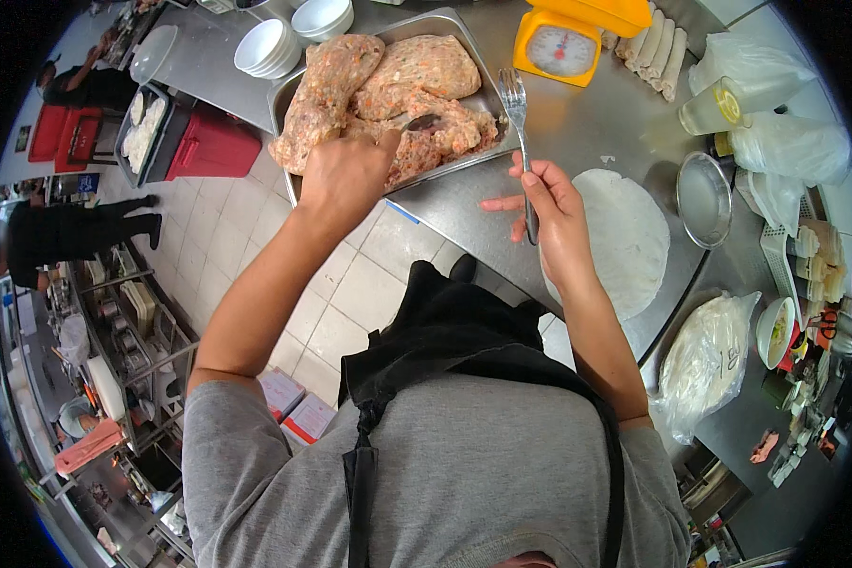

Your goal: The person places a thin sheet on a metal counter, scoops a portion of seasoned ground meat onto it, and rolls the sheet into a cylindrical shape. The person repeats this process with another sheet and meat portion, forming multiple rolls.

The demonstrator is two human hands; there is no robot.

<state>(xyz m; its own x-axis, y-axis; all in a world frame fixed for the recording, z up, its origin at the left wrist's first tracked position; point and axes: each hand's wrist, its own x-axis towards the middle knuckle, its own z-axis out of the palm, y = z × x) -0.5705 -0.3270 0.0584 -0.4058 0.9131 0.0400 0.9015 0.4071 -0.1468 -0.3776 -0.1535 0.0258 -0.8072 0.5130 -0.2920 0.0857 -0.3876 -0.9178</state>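
My left hand [344, 170] is closed over the near edge of a metal tray [426, 181]. From its fingertips a metal spoon [424, 123] reaches into ground meat mixture [419, 67] flecked with orange and green; the handle is hidden by the hand. Large mounds of the mixture fill most of the tray. Right of the tray, my right hand [557, 213] grips a metal fork [515, 106] by its handle, tines pointing away from me. Beside and partly under that wrist lies a round white wrapper sheet [621, 234], flat on the steel table [483, 227].
A yellow dial scale [559, 46] stands behind the fork, with rolled wrappers [657, 53] beside it. At right are a metal bowl of cloudy liquid [704, 200], a lemon drink [710, 106] and bagged wrappers [706, 355]. White bowls [266, 46] sit back left. Two people stand farther left.
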